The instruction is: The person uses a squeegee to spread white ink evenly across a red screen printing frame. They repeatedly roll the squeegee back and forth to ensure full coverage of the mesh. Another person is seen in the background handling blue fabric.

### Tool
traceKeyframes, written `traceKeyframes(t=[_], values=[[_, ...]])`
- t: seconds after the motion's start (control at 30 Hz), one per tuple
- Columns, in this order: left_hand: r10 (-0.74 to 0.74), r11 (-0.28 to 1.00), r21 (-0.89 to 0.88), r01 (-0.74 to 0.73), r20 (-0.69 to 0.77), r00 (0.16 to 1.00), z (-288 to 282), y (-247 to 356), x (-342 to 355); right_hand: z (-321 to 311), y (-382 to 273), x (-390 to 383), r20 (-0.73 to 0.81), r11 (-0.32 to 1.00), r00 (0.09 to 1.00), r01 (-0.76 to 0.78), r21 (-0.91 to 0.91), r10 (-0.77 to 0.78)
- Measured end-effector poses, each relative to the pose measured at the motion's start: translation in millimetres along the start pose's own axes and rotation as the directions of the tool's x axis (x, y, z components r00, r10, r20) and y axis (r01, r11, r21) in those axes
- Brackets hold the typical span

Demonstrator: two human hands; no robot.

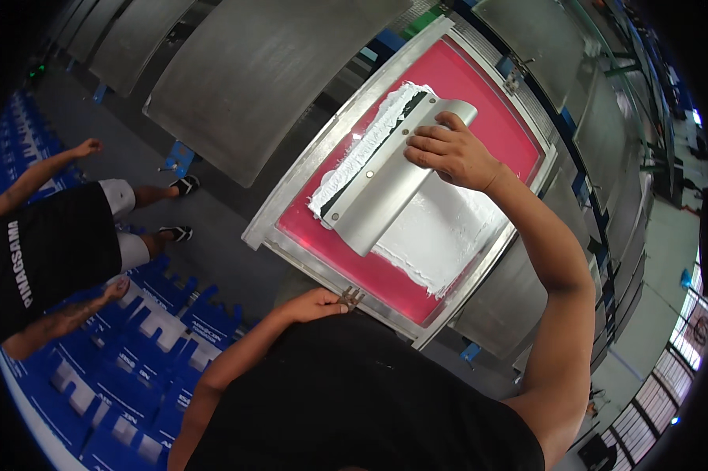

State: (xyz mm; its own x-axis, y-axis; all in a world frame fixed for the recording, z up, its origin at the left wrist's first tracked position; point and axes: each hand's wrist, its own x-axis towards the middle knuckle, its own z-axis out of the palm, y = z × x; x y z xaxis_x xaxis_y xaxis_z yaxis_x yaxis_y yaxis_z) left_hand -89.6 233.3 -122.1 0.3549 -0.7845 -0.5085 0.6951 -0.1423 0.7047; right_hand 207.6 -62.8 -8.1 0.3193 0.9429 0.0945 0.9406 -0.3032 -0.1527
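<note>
My right hand (453,154) is wrapped over the upper end of a wide silver squeegee (393,169), which lies slantwise across a screen-printing frame (291,188). A thick ridge of white ink (362,153) lies along the squeegee's dark blade on its left side. Behind the squeegee, a smooth white patch covers the pink mesh (495,86), part of it hidden by my right hand and arm. At the frame's near edge, my left hand (316,304) is closed on a small metal clamp (350,297), with the thumb and fingers around it.
Flat grey metal platens (252,71) stand around the frame at left, right and far side, some on blue brackets (179,159). At the left, another person (55,235) in a dark shirt stands beside many blue printed pieces (134,369) laid out in rows.
</note>
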Motion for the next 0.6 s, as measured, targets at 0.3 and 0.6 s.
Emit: traceKeyframes(t=[0.3,0.6], values=[[-0.044,0.999,0.027,0.046,-0.065,0.997,-13,7,18,18,26,13,0.162,0.991,0.987,-0.028,0.134,0.006],[-0.024,0.999,0.024,0.024,-0.031,0.999,-24,-2,9,15,11,17,0.038,0.998,0.999,-0.007,0.055,0.005]])
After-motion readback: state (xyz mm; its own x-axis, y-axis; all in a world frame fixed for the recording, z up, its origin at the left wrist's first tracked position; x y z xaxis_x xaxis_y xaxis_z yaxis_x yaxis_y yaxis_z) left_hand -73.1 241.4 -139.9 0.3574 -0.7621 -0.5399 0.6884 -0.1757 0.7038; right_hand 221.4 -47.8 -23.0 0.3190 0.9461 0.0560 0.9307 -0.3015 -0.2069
